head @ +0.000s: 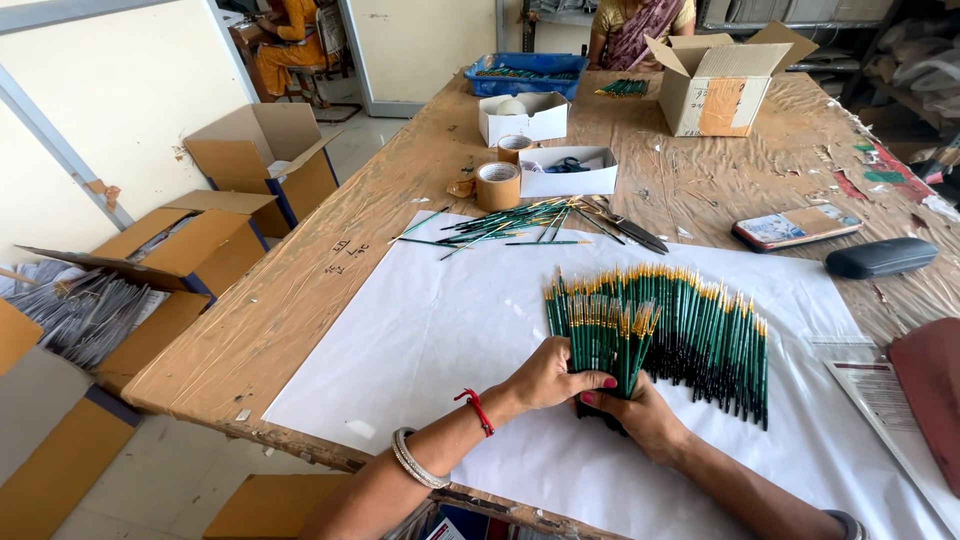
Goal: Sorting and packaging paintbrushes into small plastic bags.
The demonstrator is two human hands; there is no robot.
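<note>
My left hand [549, 378] and my right hand [637, 416] both grip the lower end of a bunch of green paint brushes [601, 338] with gold ferrules, tips pointing away from me. The bunch stands over a large white paper sheet [430, 340]. To its right lies a long row of the same brushes [700, 325], spread flat on the sheet. A loose scatter of brushes [500, 225] lies farther back at the sheet's far edge.
Brown tape rolls [498, 185], small white boxes [568, 172], a blue tray [524, 76] and an open carton [718, 85] stand at the back. A phone [796, 226] and dark case [880, 257] lie right. Cardboard boxes [200, 250] crowd the floor left. A person sits across.
</note>
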